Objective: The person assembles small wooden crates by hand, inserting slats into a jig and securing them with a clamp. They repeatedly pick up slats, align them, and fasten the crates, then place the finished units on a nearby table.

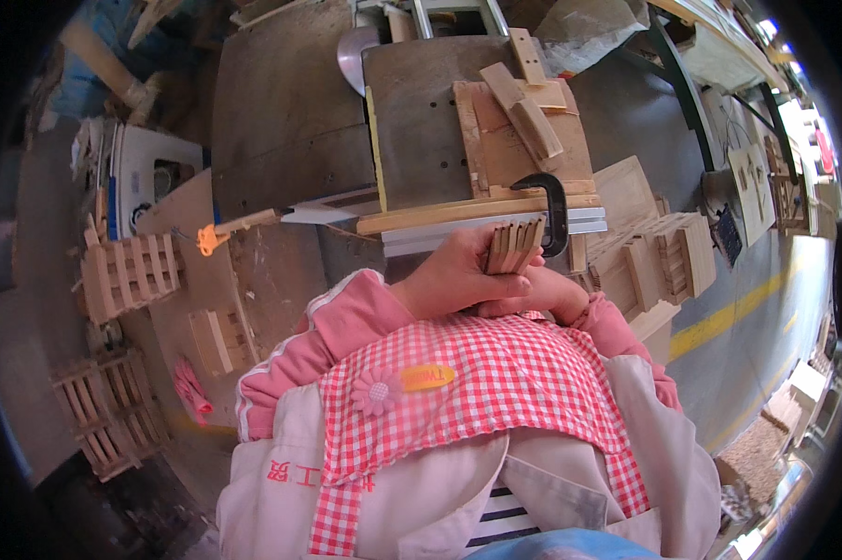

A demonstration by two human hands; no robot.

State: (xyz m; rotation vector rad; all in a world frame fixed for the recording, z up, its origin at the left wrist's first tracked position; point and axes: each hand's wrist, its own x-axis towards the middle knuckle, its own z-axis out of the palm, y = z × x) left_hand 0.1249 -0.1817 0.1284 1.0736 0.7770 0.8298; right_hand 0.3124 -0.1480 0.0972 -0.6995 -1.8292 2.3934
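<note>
Broadly, the dark-topped saw bench [290,117] takes up the area from 11 to 12 o'clock of the person's hands. At 3 o'clock, apart from the hands, are stacked wooden pieces [640,266]. Along the bench's near edge runs an aluminium fence [421,245] with a long wooden strip [430,217] lying along its far side; the round saw blade [351,61] shows well away, toward 11 o'clock.

The left hand [451,273] comes in from 8 o'clock, the right hand [559,291] from 4 o'clock, and they meet just short of the fence. A black C-clamp [558,217] straddles the strip, just beside the hands toward 1 o'clock.

Smallest is the bundle of wooden slats [514,248], side by side at 2 o'clock of the left hand and between 10 and 11 of the right. Its visible long axis runs roughly from 7 to 1 o'clock, tipped toward the clamp. The left fingers close around it and seem nearer; the right fingers are partly hidden at its side, so I cannot tell whether they grip.
</note>
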